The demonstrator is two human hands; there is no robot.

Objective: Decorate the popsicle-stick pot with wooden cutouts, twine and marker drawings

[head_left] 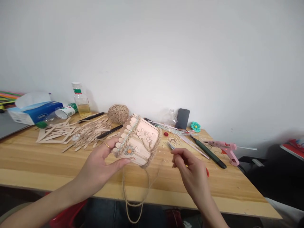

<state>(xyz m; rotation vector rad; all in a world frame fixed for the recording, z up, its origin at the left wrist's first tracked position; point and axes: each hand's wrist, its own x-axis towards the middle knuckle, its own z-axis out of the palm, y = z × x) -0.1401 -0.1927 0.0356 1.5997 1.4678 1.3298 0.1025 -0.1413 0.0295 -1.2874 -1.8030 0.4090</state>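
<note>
**Panel in left-hand pinch, twine hanging slack**

We have the stick panel (137, 144) between left hand (102, 164) thumb in front and fingers behind, opened about panel-thick. Panel's above the table (163, 186), just right of our left palm, left of our right hand (191, 171). We should support the edge, spare the wooden flowers (142, 133), keep the twine loop (127, 209) unsnagged. Right fingers curl nearly closed by metal tips (170, 145); can't tell if they're gripped.

One head-worn view here, looking forward and down from six o'clock across the worktop (228, 190), pale wall (152, 57) filling twelve.
</note>
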